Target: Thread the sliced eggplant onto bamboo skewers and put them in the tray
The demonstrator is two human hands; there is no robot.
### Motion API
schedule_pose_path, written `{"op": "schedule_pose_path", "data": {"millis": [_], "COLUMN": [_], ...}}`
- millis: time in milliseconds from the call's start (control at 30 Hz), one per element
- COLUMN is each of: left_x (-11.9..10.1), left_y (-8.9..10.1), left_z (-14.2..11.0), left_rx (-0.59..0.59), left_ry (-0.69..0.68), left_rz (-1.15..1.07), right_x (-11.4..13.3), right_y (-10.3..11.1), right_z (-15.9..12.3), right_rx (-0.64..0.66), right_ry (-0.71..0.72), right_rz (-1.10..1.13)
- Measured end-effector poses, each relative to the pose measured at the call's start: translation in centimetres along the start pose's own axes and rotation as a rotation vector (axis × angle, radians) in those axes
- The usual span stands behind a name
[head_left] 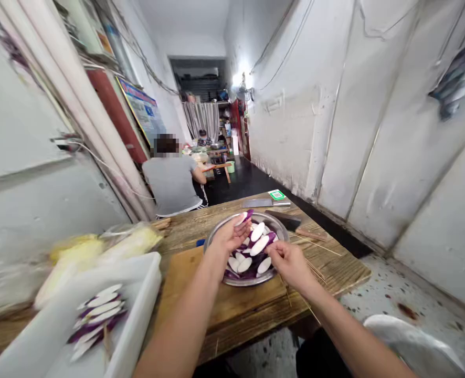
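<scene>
A metal bowl [243, 283] full of sliced purple eggplant with white flesh stands on a wooden cutting board [185, 268]. Over the bowl's left side, my left hand [231, 235] has its fingers curled, palm up, round an eggplant slice [240, 219]. My right hand [289, 262] is closed in a pinch at the bowl's right side, at the purple edge of a raised eggplant slice [260, 245]. Whether a stick runs through that slice cannot be seen. Thin wooden skewers [315, 270] lie by my right wrist.
Skewered eggplant slices [98, 315] lie in a white tub [151, 283] on the left, before plastic bags [126, 244]. A knife [260, 202] and a dark cleaver [285, 219] lie behind the bowl. A person [171, 181] sits beyond the table. A bucket [413, 341] stands lower right.
</scene>
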State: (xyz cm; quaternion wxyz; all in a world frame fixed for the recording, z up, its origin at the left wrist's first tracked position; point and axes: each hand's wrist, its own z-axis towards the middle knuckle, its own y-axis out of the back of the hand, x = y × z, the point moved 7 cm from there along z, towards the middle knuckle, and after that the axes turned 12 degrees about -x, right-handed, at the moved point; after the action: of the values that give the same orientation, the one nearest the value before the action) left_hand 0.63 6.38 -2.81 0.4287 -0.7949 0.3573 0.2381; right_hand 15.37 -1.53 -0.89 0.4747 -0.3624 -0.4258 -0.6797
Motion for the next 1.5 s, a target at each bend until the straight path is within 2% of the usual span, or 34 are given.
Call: {"op": "schedule_pose_path", "data": {"millis": [433, 933, 1300, 1500], "left_x": [-0.1, -0.4, 0.2, 0.5], "left_y": [0.8, 0.6, 0.2, 0.2], "left_z": [0.8, 0.5, -0.1, 0.1], "left_rx": [0.023, 0.000, 0.049, 0.044], "left_ry": [-0.031, -0.149, -0.109, -0.078], "left_rz": [-0.010, 0.123, 0.185, 0.119], "right_x": [0.1, -0.5, -0.2, -0.4], "right_y": [-0.2, -0.2, 0.0, -0.2], "right_z": [0.0, 0.1, 0.2, 0.4], "right_rx": [0.016, -0.023, -0.046, -0.068], "right_ry": [0.005, 0.028, 0.027, 0.016], "right_rz": [-0.032, -0.095, -0.136, -0.132]}}
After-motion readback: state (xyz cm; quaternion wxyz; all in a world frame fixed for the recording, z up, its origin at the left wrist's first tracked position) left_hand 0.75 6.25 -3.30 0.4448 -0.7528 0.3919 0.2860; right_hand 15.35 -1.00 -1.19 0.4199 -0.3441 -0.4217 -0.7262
